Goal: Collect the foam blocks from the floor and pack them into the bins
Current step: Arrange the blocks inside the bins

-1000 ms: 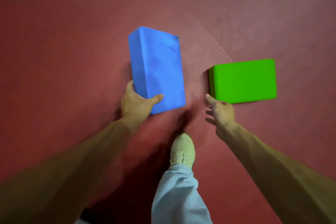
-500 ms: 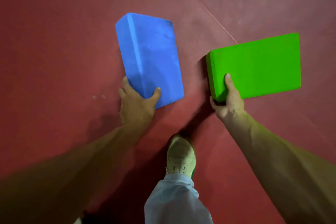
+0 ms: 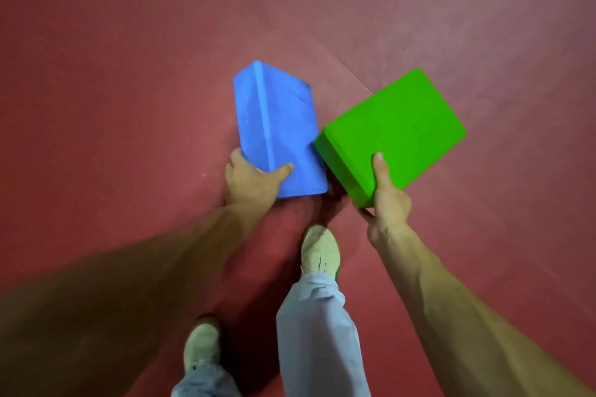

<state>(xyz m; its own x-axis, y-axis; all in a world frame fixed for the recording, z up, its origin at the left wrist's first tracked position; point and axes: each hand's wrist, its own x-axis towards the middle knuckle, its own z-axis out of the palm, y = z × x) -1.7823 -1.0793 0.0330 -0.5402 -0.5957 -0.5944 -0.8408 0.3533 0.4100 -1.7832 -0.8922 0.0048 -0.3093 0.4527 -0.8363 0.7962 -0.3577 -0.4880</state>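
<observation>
My left hand (image 3: 251, 182) grips the near end of a blue foam block (image 3: 280, 129), thumb on its top face, fingers hidden behind it. My right hand (image 3: 387, 200) grips the near corner of a green foam block (image 3: 396, 129), thumb laid on top, fingers underneath. Both blocks are held above the red floor (image 3: 129, 74) and tilted. The green block's left corner nearly touches the blue block's right edge. No bin is in view.
My two feet in pale shoes (image 3: 320, 250) (image 3: 201, 346) and light trouser legs (image 3: 319, 332) stand just below the blocks. A thin seam line (image 3: 351, 77) runs across the red floor behind the blocks.
The right hand, which only reached for the green block a second ago, now grips it and has lifted and turned it toward the blue block. A second foot has come into view.
</observation>
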